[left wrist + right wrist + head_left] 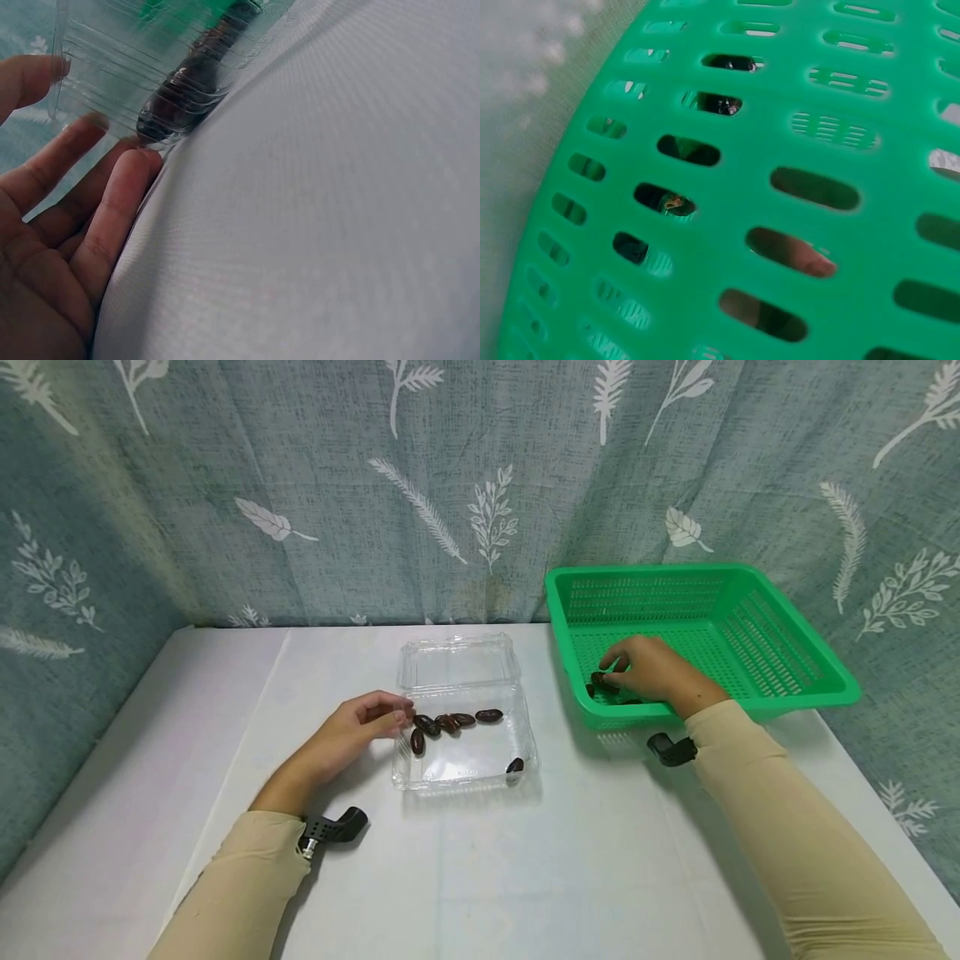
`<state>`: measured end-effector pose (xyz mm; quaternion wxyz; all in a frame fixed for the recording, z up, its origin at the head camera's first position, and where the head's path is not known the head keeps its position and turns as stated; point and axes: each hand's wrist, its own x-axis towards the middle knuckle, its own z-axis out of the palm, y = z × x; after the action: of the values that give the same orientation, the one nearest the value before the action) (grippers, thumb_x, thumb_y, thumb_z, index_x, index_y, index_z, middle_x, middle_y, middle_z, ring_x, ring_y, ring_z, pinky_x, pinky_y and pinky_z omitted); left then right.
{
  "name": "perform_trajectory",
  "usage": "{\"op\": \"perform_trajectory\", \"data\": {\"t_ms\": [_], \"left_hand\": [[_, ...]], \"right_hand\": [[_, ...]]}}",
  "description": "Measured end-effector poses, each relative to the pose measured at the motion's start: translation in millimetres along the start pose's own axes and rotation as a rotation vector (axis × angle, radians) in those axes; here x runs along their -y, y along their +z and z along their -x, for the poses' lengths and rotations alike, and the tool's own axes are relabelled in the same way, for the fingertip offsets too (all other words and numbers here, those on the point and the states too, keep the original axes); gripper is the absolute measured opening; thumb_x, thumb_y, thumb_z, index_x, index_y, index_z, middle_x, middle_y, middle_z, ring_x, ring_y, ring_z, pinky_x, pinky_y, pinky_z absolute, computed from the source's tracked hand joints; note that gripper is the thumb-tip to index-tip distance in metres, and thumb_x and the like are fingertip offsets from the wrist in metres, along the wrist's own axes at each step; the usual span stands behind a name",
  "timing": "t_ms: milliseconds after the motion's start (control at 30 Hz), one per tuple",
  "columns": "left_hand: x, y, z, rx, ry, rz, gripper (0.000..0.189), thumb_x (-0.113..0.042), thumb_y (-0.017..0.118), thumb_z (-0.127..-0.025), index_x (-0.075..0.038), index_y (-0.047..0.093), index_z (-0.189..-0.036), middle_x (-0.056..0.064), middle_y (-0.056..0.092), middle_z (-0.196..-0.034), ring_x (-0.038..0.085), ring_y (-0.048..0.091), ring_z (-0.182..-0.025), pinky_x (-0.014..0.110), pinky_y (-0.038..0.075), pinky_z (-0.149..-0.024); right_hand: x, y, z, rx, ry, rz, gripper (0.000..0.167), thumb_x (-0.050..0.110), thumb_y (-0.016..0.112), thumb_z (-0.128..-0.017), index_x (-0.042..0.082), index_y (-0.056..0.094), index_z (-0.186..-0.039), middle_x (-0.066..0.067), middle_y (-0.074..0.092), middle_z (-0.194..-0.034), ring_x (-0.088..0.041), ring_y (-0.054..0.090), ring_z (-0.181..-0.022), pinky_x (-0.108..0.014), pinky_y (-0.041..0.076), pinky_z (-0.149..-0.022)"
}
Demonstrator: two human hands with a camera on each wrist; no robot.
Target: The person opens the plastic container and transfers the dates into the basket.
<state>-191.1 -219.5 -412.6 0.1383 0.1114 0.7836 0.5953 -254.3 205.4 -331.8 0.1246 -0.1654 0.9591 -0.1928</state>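
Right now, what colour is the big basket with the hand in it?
The basket is bright green, and shows best in the head view.

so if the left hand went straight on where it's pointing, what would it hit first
Likely the clear plastic clamshell, at its left side: the left hand is right at it, though exact contact is hard to judge. Dates lie just inside.

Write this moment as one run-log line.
left grip: touching clear box, left side | right grip: inside green basket, at dark pieces, hold unclear | lid: open | boxed pieces: dark, scattered
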Motion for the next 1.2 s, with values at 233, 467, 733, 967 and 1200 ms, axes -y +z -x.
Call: {"op": "perform_trajectory", "data": {"t_ms": [233, 467, 733, 967, 1200], "left_hand": [[-0.7, 1.6, 0.9, -0.008, -0.007, 0.003, 0.04, -0.018, 0.059, -0.101, 0.007, 0.054, -0.132, 0.027, 0.057, -0.137, 0.002, 0.063, -0.107, 0.019, 0.055, -0.092], [-1.3, 1.3, 1.5, -0.001, -0.007, -0.004, 0.04, -0.018, 0.058, -0.102, 0.007, 0.054, -0.132, 0.027, 0.056, -0.138, 0.003, 0.063, -0.109, 0.019, 0.055, -0.093], [0.8, 1.8, 0.3, 0.001, 0.01, 0.015, 0.039, -0.017, 0.059, -0.101, 0.007, 0.054, -0.131, 0.028, 0.056, -0.138, 0.002, 0.064, -0.109, 0.019, 0.055, -0.093], [0.1, 4.6, 0.1, -0.017, 0.009, 0.006, 0.037, -0.016, 0.059, -0.101, 0.007, 0.056, -0.13, 0.027, 0.058, -0.135, 0.002, 0.064, -0.107, 0.019, 0.055, -0.093], [-1.3, 4.2, 2.1, -0.016, 0.0, -0.001, 0.038, -0.017, 0.059, -0.101, 0.007, 0.056, -0.13, 0.027, 0.059, -0.135, 0.002, 0.064, -0.108, 0.019, 0.055, -0.093]], "right_hand": [[2, -1, 4.5, -0.118, 0.033, -0.047, 0.033, 0.018, 0.055, -0.101, 0.002, 0.065, -0.128, -0.025, 0.067, -0.118, -0.033, 0.063, -0.086, -0.04, 0.05, -0.067], [12, 0, 20.8, -0.396, -0.127, -0.115, 0.028, 0.015, 0.055, -0.102, 0.005, 0.068, -0.124, -0.017, 0.07, -0.116, -0.028, 0.064, -0.091, -0.037, 0.049, -0.066], [49, 12, 34.8, -0.665, -0.401, -0.246, 0.017, 0.003, 0.063, -0.095, 0.005, 0.076, -0.106, -0.009, 0.071, -0.092, -0.013, 0.061, -0.067, -0.019, 0.053, -0.06], [89, 29, 47.4, -0.518, -0.524, -0.477, 0.019, 0.001, 0.067, -0.092, 0.006, 0.074, -0.109, -0.006, 0.067, -0.096, -0.014, 0.059, -0.054, -0.022, 0.046, -0.048], [103, 55, 48.6, -0.274, -0.475, -0.495, 0.023, 0.005, 0.067, -0.093, 0.009, 0.073, -0.115, -0.007, 0.069, -0.114, -0.009, 0.057, -0.05, -0.024, 0.045, -0.046]]}}
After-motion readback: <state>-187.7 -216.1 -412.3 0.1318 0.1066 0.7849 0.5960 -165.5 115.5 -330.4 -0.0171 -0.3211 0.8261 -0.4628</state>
